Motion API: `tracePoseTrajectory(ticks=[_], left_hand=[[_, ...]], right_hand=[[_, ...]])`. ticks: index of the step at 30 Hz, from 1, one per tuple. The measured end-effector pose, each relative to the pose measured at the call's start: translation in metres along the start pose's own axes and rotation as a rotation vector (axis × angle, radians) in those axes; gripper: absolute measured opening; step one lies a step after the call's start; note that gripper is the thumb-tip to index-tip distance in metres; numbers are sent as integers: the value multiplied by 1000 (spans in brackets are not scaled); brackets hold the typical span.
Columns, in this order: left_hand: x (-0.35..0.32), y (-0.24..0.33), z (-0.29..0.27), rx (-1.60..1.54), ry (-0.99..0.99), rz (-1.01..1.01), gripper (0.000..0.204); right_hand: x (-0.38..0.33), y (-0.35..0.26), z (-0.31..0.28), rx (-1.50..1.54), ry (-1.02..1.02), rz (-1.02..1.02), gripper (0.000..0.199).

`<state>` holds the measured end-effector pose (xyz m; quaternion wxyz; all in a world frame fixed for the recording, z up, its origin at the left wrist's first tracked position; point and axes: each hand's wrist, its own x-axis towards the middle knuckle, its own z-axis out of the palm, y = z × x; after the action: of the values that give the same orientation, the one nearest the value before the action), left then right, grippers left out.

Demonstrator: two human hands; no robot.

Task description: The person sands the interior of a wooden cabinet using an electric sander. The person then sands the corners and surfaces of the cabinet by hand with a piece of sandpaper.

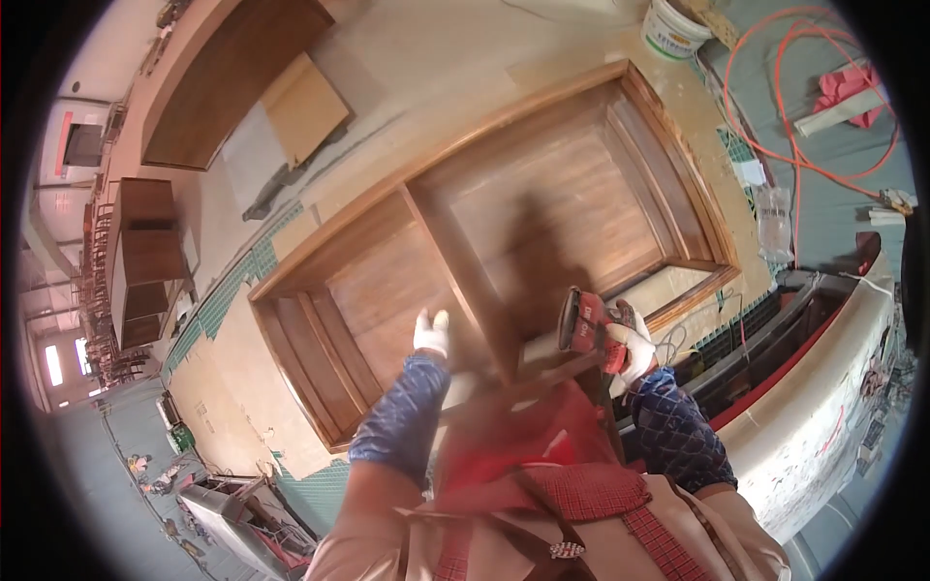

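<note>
A brown wooden cabinet frame (405,184) lies on its back before me, split by a middle divider (455,261). My right hand (635,344), in a white glove, grips a red power sander (584,324) above the near edge of the frame. The sander is tilted, its flat dark face turned to the left. Over the left compartment, close to the divider, my left hand (431,332) is raised in a white glove. Its fingertips are apart and nothing shows in them; I cannot tell whether it touches the wood. Blue quilted sleeves cover both forearms.
Cardboard sheets (218,416) lie under the frame. A white bucket (675,29) stands at the far right, near a coiled orange hose (796,145). To the right is a long pale bin-like container (814,397). More wooden cabinets (145,261) stand at the left.
</note>
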<state>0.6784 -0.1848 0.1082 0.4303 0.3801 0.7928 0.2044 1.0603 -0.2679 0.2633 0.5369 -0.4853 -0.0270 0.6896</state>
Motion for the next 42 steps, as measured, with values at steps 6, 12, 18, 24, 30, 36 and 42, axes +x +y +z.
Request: tracePoseTrajectory(ticks=[6,12,18,24,30,36,42], left_hand=[[90,29,48,409,144,119,67],[249,41,48,-86,157,203,66],[264,109,78,106,315,345,64],[228,144,83,36,296,57,61],[243,134,83,-6,335,161,54],[236,136,84,-20,307,113,51],[234,128,78,-8,279,128,55]], right_hand=[[71,51,-19,-236,190,88,71],[167,114,-40,-283,50,128,83],[246,147,-37,-671,-59,431,91],[328,197,0,-661,-184,223,85],[453,139,101,-818,-341,-14,69],[468,130,115,-827,-389,-47,71],[354,182,9,-862,-390,65,81]])
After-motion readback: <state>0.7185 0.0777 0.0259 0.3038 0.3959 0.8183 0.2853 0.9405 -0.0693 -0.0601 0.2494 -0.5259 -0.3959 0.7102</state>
